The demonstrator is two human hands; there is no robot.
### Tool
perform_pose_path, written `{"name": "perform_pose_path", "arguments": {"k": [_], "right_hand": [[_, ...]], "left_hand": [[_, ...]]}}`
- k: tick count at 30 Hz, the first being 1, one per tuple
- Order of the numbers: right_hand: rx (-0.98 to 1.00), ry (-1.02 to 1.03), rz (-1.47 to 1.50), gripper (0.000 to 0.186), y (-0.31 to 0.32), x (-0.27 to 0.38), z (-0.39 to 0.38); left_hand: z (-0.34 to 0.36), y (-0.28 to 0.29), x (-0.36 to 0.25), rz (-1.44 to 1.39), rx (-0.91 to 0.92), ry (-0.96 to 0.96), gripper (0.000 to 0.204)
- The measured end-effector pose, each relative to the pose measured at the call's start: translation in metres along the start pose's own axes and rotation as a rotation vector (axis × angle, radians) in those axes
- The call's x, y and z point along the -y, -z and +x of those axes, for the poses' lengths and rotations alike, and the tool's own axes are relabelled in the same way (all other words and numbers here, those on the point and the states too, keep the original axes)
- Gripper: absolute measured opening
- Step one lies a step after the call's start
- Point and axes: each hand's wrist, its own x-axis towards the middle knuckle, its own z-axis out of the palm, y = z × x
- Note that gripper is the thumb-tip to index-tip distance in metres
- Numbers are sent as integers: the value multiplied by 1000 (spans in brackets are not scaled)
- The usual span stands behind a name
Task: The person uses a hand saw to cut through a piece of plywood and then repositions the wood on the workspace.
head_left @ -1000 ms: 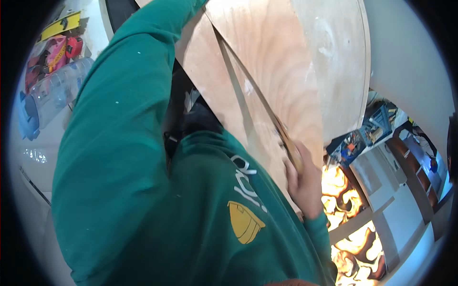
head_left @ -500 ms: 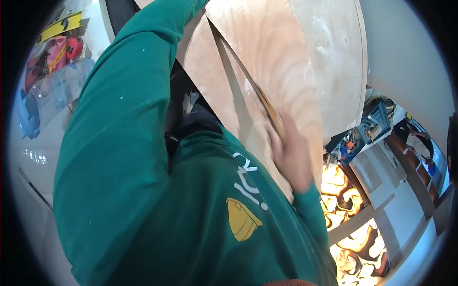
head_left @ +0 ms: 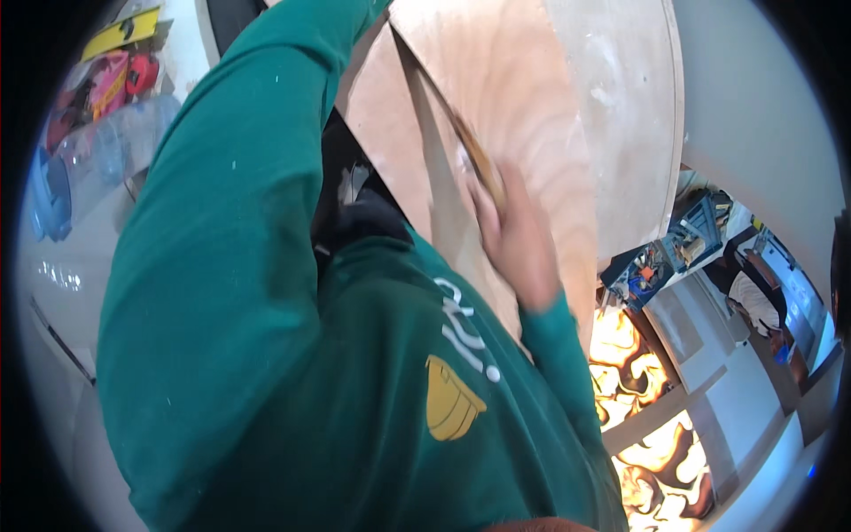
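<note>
My right hand (head_left: pixel 523 235), slightly blurred, is closed around the wooden handle of a handsaw (head_left: pixel 479 160). The saw's thin blade, seen nearly edge-on, stretches away to the upper left across a pale plywood sheet (head_left: pixel 523 80), and a dark shadow lies beside it. Whether the teeth sit in a cut cannot be made out. My left arm (head_left: pixel 239 177), in a green sleeve, reaches to the top edge of the view, where the hand itself is out of sight.
A clear plastic bottle (head_left: pixel 115 146) lies at the left near a red tape measure (head_left: pixel 142 74) and a yellow tool (head_left: pixel 122 34). Blue crates (head_left: pixel 696 230) with tools stand at the right, near a glowing patterned panel (head_left: pixel 660 470). Another person (head_left: pixel 753 297) is farther right.
My right hand has slid forward and a little left along the plywood with the handsaw. The left arm stays almost in place.
</note>
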Motion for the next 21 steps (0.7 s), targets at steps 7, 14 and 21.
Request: {"name": "perform_pose_path", "arguments": {"k": [7,14,21], "right_hand": [[40,-187,-20,45,75,63,-67],[-66,36,26,38,-42,-33,25],[106,-398,31,44,84,76,-76]], "left_hand": [[6,-12,2,-7,-19,4,88],[-1,-4,-2,-10,-36,-31,86],[1,-4,0,-19,-34,-11,86]]}}
